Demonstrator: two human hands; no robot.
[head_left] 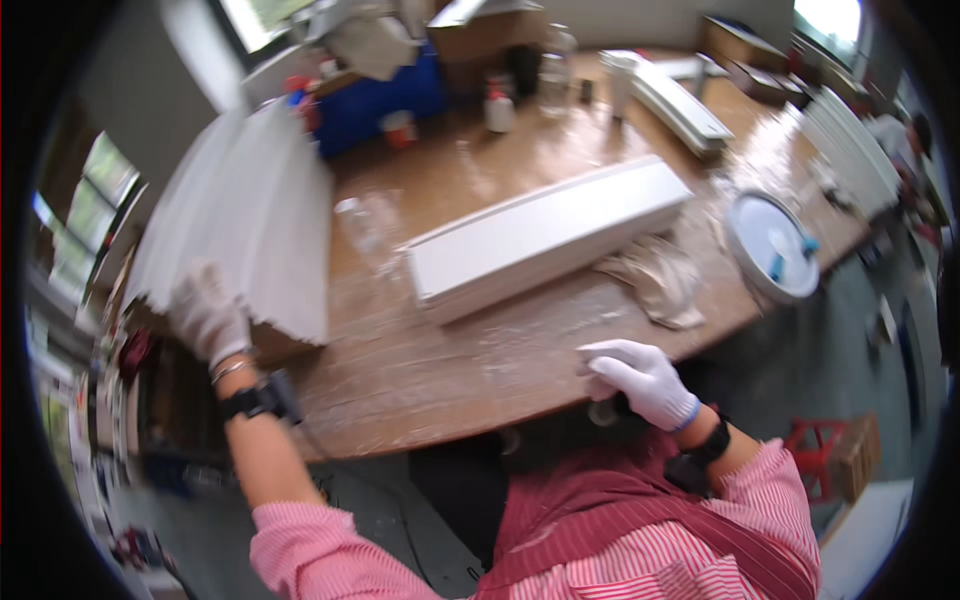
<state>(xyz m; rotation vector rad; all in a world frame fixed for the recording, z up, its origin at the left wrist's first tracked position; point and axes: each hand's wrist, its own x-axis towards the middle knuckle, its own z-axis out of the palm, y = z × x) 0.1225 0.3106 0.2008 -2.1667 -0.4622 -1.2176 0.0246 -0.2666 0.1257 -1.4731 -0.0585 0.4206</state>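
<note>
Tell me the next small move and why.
Probably grip the near edge of the white stack with the left hand: that hand is right at it, though blur hides any contact, and the right hand appears empty.

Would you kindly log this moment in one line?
Left hand: at white stack, contact unclear; right hand: near table; middle white panel: on table

Yeah, can't read any text here, sorry. The red-and-white cup [398, 129] and the small white bottle [498, 112], both upper middle of the frame, are too blurry for lettering, and I can't make out any on the long white panels [545, 228] mid-frame either.
</note>
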